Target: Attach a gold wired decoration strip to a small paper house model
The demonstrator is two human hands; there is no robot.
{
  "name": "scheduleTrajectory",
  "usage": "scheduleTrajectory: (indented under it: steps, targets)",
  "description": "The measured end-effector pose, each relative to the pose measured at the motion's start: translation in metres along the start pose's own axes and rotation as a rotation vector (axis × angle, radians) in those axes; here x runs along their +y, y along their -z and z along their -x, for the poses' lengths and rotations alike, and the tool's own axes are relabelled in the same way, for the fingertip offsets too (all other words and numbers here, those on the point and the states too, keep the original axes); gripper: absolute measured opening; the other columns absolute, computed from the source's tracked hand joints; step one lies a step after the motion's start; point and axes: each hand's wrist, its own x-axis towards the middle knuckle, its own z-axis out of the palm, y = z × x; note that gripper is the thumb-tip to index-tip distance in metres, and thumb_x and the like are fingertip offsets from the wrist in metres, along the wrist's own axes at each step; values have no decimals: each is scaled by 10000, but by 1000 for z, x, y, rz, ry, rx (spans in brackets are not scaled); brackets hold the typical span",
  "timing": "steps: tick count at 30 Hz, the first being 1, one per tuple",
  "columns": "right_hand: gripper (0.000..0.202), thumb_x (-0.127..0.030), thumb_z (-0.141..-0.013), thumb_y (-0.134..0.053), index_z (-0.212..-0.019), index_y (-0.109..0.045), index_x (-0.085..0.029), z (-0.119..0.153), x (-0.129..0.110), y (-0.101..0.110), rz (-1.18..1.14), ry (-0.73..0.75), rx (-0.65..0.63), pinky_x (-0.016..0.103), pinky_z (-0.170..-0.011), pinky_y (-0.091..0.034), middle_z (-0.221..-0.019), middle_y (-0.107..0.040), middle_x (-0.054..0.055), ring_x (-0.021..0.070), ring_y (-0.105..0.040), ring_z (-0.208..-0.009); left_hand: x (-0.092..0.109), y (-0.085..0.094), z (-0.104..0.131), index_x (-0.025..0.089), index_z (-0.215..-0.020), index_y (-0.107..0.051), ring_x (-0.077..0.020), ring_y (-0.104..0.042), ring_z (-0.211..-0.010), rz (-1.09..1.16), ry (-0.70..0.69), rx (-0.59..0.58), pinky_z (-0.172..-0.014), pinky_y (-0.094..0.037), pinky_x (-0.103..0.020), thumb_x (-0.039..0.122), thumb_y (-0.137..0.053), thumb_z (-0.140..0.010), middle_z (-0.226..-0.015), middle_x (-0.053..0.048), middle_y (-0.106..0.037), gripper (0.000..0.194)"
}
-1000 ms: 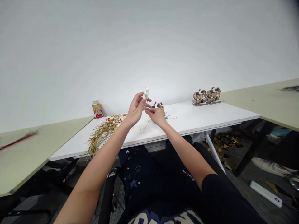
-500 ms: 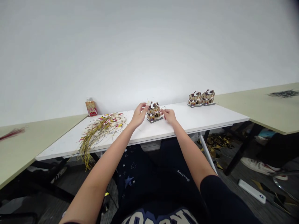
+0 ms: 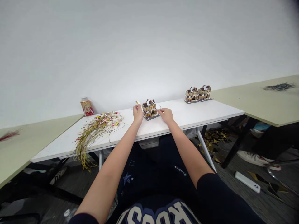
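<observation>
Left of centre, a tangled bundle of thin, stringy yellowish strands (image 3: 91, 130) droops over the near edge of the smooth white table (image 3: 184, 115). At mid-frame, the left hand (image 3: 138, 114) curls its fingers on a small flat white-and-yellow tag (image 3: 137, 102), and the right hand (image 3: 166, 115) pinches a thin, looping dark wire (image 3: 160, 105); between the hands stands a boxy cream model house (image 3: 149, 109) with peaked brown roofs. Farther back, right of centre, two matching houses (image 3: 192, 95) stand side by side.

Dark trousers (image 3: 149, 174): white script (image 3: 180, 170) on right leg, ending "eng", first letters unclear. Dark shirt (image 3: 158, 199): large pale capitals across front, R among them, lower edge cut off. Red-and-gold carton (image 3: 87, 108): print too small to read.
</observation>
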Motion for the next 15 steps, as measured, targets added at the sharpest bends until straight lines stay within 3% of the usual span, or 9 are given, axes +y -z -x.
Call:
scheduleTrajectory:
  steps: [3, 6, 9, 15]
  targets:
    - [337, -468, -920, -567, -885, -794, -221, 2, -3, 0, 66, 10, -44, 262, -743, -437, -915, -755, 81, 200, -649, -879, 2, -8, -4, 202, -1046, -509, -194, -603, -1075, 20, 11, 32, -937, -453, -327, 443, -396, -988, -1100, -98, -642, 272]
    - [236, -363, -900, -620, -1026, -786, -253, 2, -3, -4, 40, 71, -106, 259, -816, -458, -1024, -758, 47, 187, -660, -906, 1, -18, -7, 196, -1081, -484, -211, -605, -1110, 1, 30, 60, -968, -432, -334, 441, -365, -1001, -1156, -129, -638, 284]
    - [259, -295, -906, -610, -1111, -765, -261, 1, -2, -7, 47, 105, -132, 270, -858, -469, -1079, -750, 41, 186, -665, -916, 2, -30, -8, 207, -1127, -457, -238, -618, -1105, -40, 72, 73, -964, -430, -362, 445, -325, -1011, -1167, -139, -647, 296]
    - [220, -282, -913, -622, -1072, -770, -244, 0, -2, -11, 53, 193, -162, 266, -921, -464, -1165, -717, 40, 183, -637, -1055, 7, -49, -5, 196, -1162, -437, -268, -622, -1115, -83, 66, 125, -955, -420, -385, 420, -266, -1026, -1156, -170, -651, 313]
